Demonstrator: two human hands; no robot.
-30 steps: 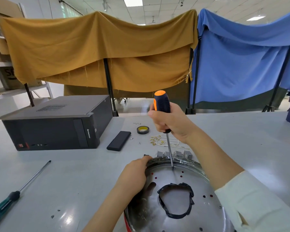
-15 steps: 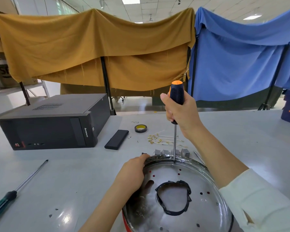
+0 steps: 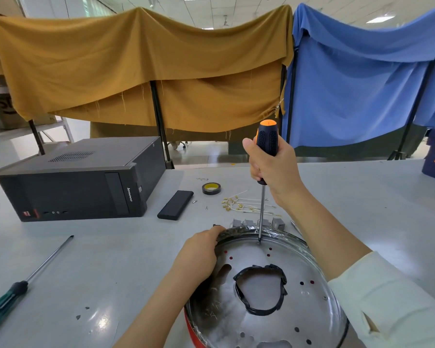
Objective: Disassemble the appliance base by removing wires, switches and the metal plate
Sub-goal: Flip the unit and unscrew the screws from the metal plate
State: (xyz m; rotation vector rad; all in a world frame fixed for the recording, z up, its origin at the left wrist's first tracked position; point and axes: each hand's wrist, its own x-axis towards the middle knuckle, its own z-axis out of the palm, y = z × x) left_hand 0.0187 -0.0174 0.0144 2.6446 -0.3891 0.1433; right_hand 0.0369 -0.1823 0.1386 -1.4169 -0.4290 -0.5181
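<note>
At the tabletop's near edge, the left hand [image 3: 199,257] grips the rim of the metal plate [image 3: 309,312], stiff, slick, probably sharp-edged. Right hand [image 3: 274,169] fingers clamp the screwdriver [image 3: 266,146] upright.

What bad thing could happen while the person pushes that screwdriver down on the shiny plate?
The orange-and-black screwdriver, gripped by the right hand, stands with its tip on a screw near the far edge of the metal plate. It might slip and skid across the smooth metal. The left hand grips the rim close by, so a slip could poke it. The removed switches and wires lie just behind and could get knocked about.
</note>
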